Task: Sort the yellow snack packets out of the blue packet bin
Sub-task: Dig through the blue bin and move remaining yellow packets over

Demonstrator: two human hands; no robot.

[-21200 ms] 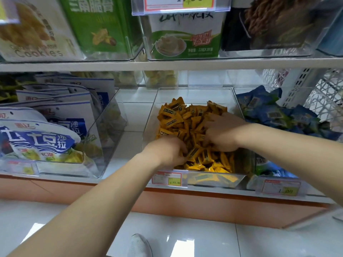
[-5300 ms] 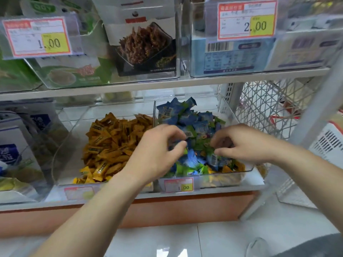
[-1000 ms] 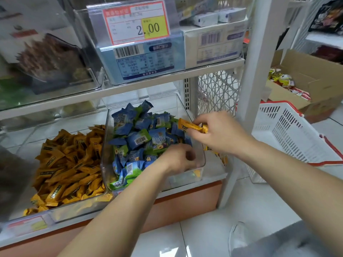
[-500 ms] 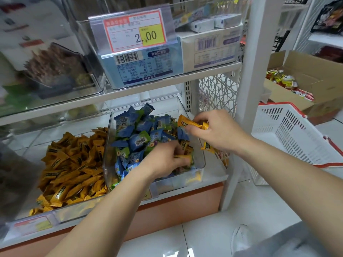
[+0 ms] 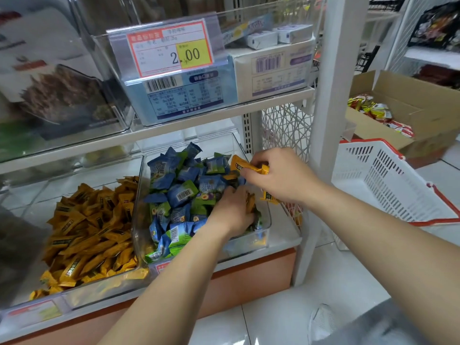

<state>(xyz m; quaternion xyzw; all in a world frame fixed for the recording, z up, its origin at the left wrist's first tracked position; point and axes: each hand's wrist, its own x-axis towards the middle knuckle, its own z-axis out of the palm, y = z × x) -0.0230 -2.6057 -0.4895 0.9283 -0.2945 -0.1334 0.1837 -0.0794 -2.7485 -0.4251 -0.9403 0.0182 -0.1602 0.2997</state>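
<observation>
A clear bin [image 5: 263, 235] on the bottom shelf holds a heap of blue and green packets [image 5: 179, 192]. My right hand [image 5: 283, 178] hovers over the bin's right rear corner and grips several yellow snack packets [image 5: 245, 166]; more of them stick out below its palm. My left hand [image 5: 234, 210] is dug into the right side of the heap, fingers curled among packets, with yellow packets [image 5: 250, 202] showing at its fingers. Whether it grips one is hidden. To the left, a second clear bin [image 5: 74, 290] is full of yellow packets [image 5: 92, 227].
A shelf above carries clear boxes and a 2.00 price tag [image 5: 171, 49]. A white upright post [image 5: 331, 95] stands just right of my right hand. Beyond it on the floor lie a white basket with red rim [image 5: 388, 185] and an open cardboard box [image 5: 408, 108].
My left hand has pushed deeper into the right side of the blue bin. My right hand holds the yellow packets in nearly the same place. The camera view has drifted slightly left.
</observation>
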